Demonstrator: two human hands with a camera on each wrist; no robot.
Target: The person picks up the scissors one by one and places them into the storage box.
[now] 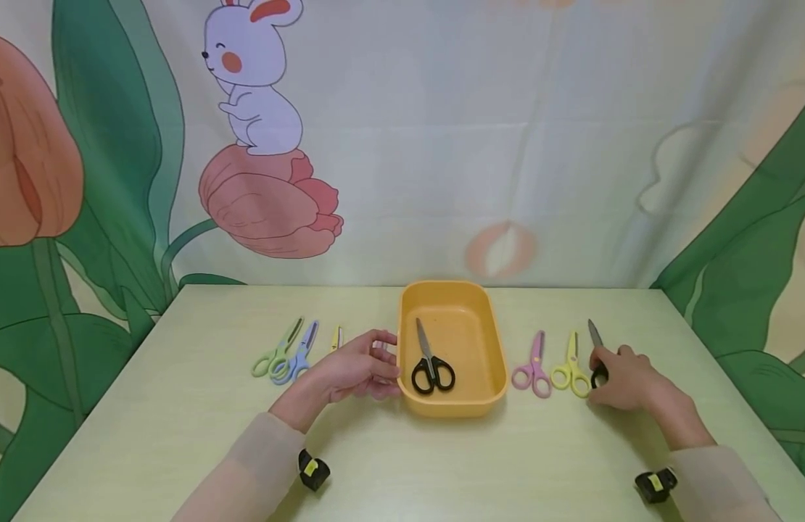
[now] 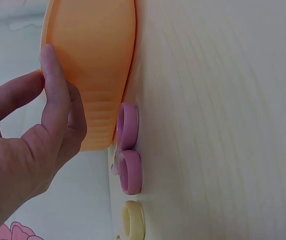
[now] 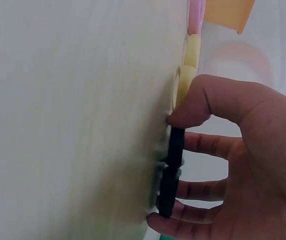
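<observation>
My left hand [image 1: 360, 366] rests against the left wall of a yellow-orange plastic bin [image 1: 497, 362], its fingertips touching the wall near the rim. Inside the bin lies a pair of black-handled scissors [image 1: 432, 370], blades pointing away from me. On the right, my right hand [image 1: 627, 377] holds a second pair of black-handled scissors [image 3: 169, 190] by the handles, thumb at one side and fingers at the other. Part of these handles is hidden in the head view. Beside that hand lie yellow scissors [image 1: 571, 366] and pink scissors [image 1: 534, 366].
Left of the bin lie green scissors [image 1: 277, 355] and blue scissors [image 1: 299, 357]. Yellow scissors [image 1: 337, 338] are partly covered by my left hand. Pink scissor handles [image 2: 129, 172] show close to the bin. A printed curtain [image 1: 409, 145] hangs behind the table [image 1: 180, 435].
</observation>
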